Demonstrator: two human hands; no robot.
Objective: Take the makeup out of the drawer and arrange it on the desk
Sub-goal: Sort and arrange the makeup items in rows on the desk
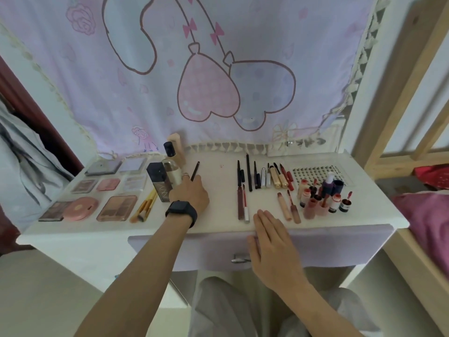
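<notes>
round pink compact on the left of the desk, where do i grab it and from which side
Probably by its rim, from above: thumb on the front edge, fingers on the back. The round pink compact lies flat, with a dark palette close on its left and a tan palette on its right, so its sides are crowded; its front faces bare desk.

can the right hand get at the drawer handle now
Probably yes: the right hand lies open and holds nothing, and the drawer handle sits right beside its thumb with nothing between.
</notes>
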